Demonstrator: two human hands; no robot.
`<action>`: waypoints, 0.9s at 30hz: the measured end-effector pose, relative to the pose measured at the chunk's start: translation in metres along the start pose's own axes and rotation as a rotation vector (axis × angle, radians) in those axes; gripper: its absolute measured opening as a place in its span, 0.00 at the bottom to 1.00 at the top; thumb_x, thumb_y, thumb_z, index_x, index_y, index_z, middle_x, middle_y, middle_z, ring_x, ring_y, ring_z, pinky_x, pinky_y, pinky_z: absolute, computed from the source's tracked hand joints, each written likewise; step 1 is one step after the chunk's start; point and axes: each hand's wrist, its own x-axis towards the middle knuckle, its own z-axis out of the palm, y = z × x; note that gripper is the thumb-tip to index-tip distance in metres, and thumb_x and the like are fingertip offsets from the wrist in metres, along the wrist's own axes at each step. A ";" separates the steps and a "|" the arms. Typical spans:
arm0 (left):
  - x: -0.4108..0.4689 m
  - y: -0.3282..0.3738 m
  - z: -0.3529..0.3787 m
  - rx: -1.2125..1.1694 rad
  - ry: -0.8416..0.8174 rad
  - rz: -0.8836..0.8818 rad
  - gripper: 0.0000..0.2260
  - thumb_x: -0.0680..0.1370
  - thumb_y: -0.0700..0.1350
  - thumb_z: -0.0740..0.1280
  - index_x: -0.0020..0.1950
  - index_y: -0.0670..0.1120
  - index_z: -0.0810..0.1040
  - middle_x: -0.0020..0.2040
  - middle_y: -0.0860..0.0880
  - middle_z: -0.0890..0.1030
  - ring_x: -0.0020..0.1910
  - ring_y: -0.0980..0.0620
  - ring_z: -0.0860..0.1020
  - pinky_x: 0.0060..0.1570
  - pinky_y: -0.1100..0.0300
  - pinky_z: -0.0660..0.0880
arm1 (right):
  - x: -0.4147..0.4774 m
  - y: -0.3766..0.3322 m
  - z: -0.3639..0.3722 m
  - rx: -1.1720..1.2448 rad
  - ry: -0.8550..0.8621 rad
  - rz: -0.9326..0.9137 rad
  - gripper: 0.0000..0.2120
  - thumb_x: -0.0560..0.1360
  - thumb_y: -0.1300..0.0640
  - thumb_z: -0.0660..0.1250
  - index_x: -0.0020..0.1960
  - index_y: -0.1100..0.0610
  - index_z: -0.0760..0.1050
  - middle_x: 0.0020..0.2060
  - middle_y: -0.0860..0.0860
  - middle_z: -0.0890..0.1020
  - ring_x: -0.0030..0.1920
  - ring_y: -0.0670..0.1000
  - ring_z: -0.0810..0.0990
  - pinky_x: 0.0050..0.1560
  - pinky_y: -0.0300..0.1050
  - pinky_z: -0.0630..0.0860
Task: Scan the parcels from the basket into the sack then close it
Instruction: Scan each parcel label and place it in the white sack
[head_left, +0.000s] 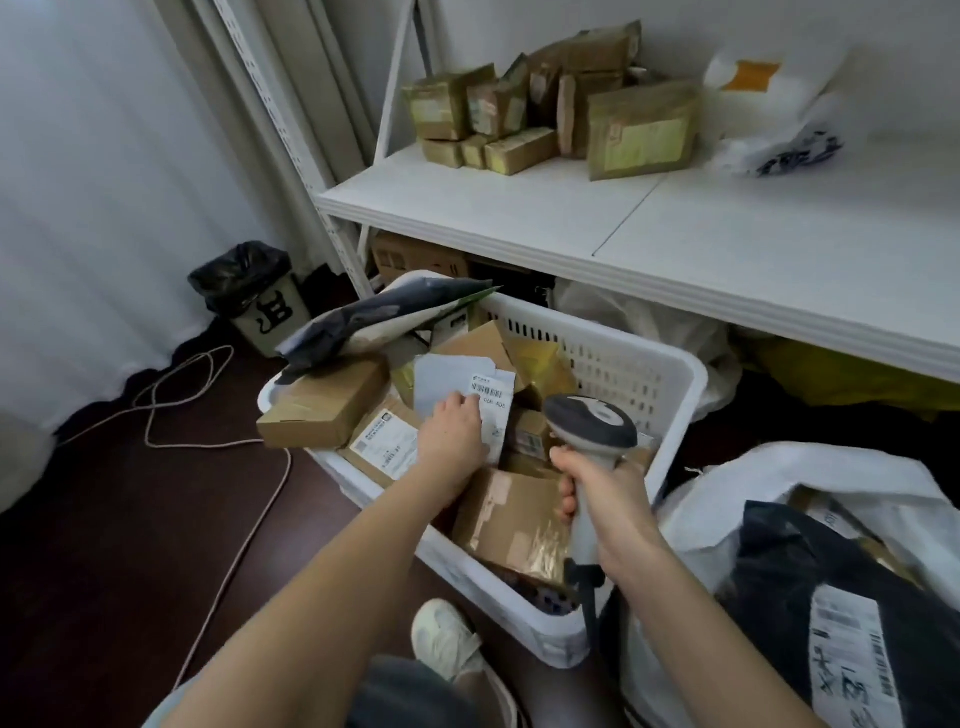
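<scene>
Left fingers curled on a labelled grey parcel, tips hidden; right fingers round the scanner.

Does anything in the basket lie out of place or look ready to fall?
Yes. A grey mailer bag lies atop the pile and overhangs the white basket's far-left rim. Under it, a flat cardboard box also juts over the left rim. Either might slip out.

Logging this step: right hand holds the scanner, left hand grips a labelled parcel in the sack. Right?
Wrong container: the head view shows the left hand gripping the labelled parcel in the white basket. The right hand does hold the scanner.
</scene>
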 end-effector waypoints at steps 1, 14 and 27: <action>0.016 -0.003 -0.001 -0.012 0.018 -0.001 0.28 0.76 0.47 0.67 0.73 0.45 0.61 0.68 0.44 0.67 0.66 0.44 0.68 0.57 0.51 0.72 | 0.008 0.002 0.003 0.005 0.000 0.007 0.04 0.73 0.63 0.71 0.40 0.60 0.78 0.24 0.51 0.74 0.24 0.48 0.70 0.28 0.42 0.70; 0.097 -0.007 0.016 0.208 0.118 0.075 0.11 0.79 0.40 0.59 0.61 0.44 0.74 0.58 0.43 0.74 0.60 0.43 0.71 0.61 0.49 0.69 | 0.041 0.011 -0.013 0.047 0.021 0.014 0.04 0.73 0.63 0.70 0.40 0.59 0.77 0.25 0.52 0.74 0.23 0.47 0.70 0.28 0.40 0.70; -0.036 0.078 -0.146 -0.456 0.276 0.553 0.08 0.76 0.37 0.67 0.44 0.47 0.68 0.38 0.48 0.77 0.40 0.45 0.76 0.43 0.53 0.71 | -0.069 -0.038 -0.086 0.162 0.255 -0.309 0.14 0.67 0.63 0.77 0.51 0.58 0.80 0.46 0.52 0.85 0.48 0.51 0.82 0.57 0.52 0.78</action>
